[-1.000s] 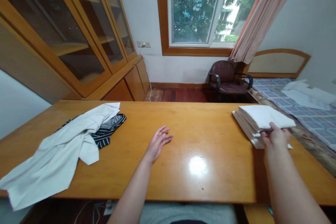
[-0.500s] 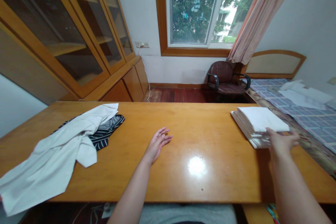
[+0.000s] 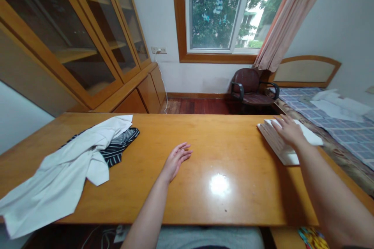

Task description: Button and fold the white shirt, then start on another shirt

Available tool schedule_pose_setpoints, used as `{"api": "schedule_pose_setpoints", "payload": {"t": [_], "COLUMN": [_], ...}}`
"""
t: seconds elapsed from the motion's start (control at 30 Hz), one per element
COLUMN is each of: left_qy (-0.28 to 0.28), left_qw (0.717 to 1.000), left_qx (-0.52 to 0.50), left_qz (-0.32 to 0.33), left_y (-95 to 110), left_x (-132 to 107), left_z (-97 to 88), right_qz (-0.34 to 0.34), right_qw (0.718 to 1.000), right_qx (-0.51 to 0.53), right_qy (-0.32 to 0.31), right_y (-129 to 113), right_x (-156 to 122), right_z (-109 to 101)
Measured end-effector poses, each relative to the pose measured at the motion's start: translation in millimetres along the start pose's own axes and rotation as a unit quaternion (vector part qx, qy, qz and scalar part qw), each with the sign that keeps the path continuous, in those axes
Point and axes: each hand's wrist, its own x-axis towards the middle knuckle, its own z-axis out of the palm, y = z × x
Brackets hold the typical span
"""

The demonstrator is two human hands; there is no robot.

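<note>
On the right of the wooden table (image 3: 187, 198) lies a stack of folded white cloth (image 3: 309, 134), its layered side facing left. My right hand (image 3: 288, 129) is over the top of that stack with its fingers spread; whether the palm presses on the cloth I cannot tell. My left hand (image 3: 177, 158) rests near the table's middle, fingers loosely stretched, holding nothing. At the left a crumpled white garment (image 3: 64, 171) is spread out, hanging past the front edge. Partly beneath it shows a black-and-white striped cloth (image 3: 117, 149).
Beyond the table stand a glass-doored cabinet (image 3: 87, 46) on the left and a dark red armchair (image 3: 248, 85) below the window. A bed (image 3: 324, 120) with a checked cover runs along the right. Colourful cloth (image 3: 314, 238) shows below the front edge at right.
My right hand has moved from the near right corner of the folded stack up and left over its top, fingers spreading. The left hand has stayed in place.
</note>
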Motion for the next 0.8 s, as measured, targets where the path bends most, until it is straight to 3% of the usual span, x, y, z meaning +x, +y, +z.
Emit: {"api": "schedule_pose_setpoints", "payload": {"t": [0.1,0.33,0.7,0.8], "left_qy": [0.000,0.000,-0.001,-0.005], "left_qw": [1.000,1.000,1.000,1.000], "left_qx": [-0.006,-0.013,-0.013,-0.016], "left_qz": [-0.002,-0.009,-0.006,-0.007], "left_y": [0.5,-0.2,0.7,0.5], "left_x": [-0.5,0.5,-1.1,-0.7], "left_z": [0.0,-1.2,-0.2,0.1], "right_qz": [0.010,0.000,0.002,-0.004], "right_qw": [0.998,1.000,0.999,1.000], "right_qx": [-0.009,-0.017,-0.025,-0.025], "right_qy": [-0.066,-0.025,-0.029,0.015], "right_y": [1.5,9.3,0.5,-14.1], "right_x": [-0.4,-15.8,-23.5,-31.0], "right_z": [17.6,44.1,40.5,33.3]}}
